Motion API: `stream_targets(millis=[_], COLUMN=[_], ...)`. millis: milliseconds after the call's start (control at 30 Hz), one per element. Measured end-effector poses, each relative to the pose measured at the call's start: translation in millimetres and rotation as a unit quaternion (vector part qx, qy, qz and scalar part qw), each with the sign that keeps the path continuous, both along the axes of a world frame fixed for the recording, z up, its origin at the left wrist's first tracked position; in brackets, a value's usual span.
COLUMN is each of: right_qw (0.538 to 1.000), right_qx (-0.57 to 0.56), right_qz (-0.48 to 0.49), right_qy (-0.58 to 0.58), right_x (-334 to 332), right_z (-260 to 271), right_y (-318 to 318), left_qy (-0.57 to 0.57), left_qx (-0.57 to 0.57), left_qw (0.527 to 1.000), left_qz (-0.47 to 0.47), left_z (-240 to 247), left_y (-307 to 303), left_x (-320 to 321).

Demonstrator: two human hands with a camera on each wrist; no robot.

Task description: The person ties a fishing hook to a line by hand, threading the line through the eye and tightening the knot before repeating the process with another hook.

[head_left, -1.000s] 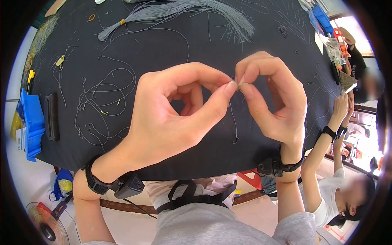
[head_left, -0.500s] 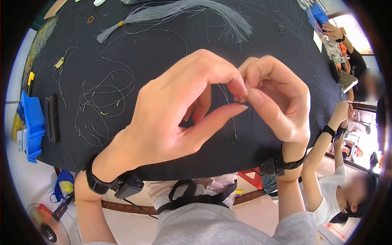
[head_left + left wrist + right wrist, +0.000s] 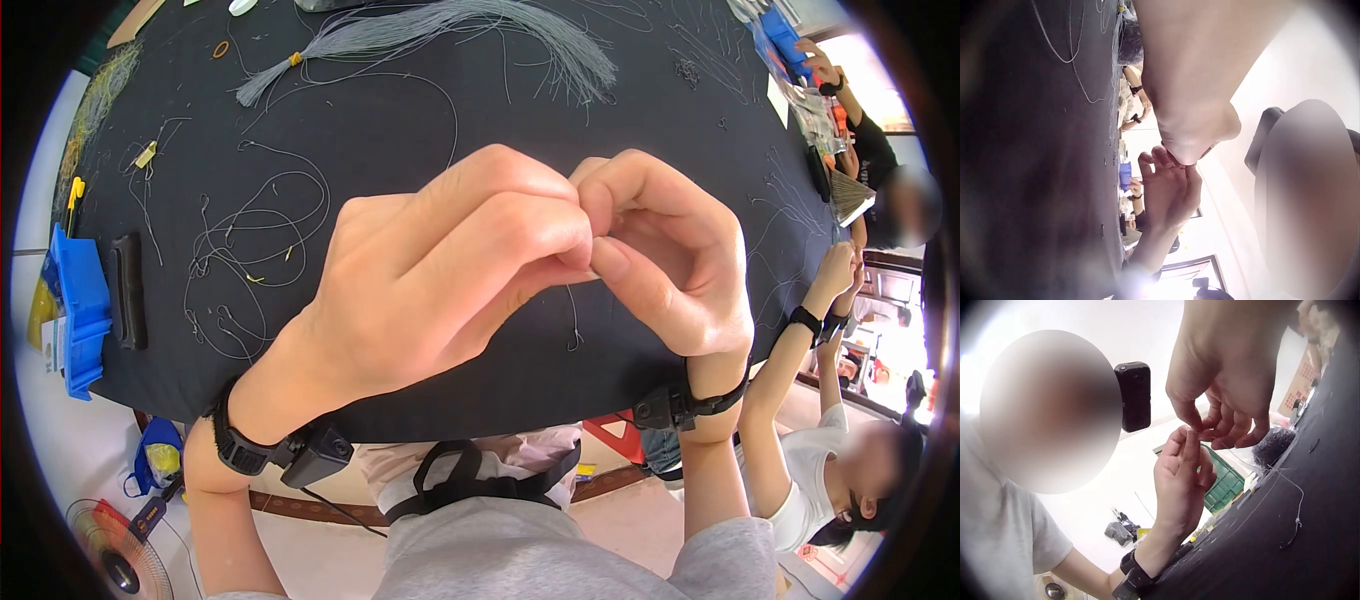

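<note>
My left hand and right hand meet fingertip to fingertip over the black table. Between them they pinch a thin fishing line, mostly hidden by the fingers in the head view. A small fish hook dangles below on a short length of that line. From the right wrist view, the fishing line runs out of the fingertips, and the hook shows with a knot above it. Left thumb and fingers are pressed together close against the right thumb tip.
A bundle of grey line tied with a yellow band lies at the back. Looped line with hooks is spread at left, near a dark bar and a blue tray. Another person's hands work at the right edge.
My left thumb and fingers spread apart half a second ago and have now come together again at the right fingertips. The left hand has rolled over, hiding the line. The hook still hangs below.
</note>
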State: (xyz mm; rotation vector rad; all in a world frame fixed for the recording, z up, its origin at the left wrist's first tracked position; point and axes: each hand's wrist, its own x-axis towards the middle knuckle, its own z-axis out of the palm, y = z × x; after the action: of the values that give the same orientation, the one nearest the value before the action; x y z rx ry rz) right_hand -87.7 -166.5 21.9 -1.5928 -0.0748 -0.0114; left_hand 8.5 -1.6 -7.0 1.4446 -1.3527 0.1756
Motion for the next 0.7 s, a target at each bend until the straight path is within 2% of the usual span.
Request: stream_targets(millis=[700], right_qw=[0.999], right_qx=[0.021], right_qz=[-0.019], right_qy=[0.024], right_x=[0.2], right_z=[6.9], right_y=[0.7], left_qy=[-0.005], left_qx=[-0.005], left_qw=[1.000], left_qz=[0.007], left_z=[1.0], left_y=[-0.6], left_x=[0.7])
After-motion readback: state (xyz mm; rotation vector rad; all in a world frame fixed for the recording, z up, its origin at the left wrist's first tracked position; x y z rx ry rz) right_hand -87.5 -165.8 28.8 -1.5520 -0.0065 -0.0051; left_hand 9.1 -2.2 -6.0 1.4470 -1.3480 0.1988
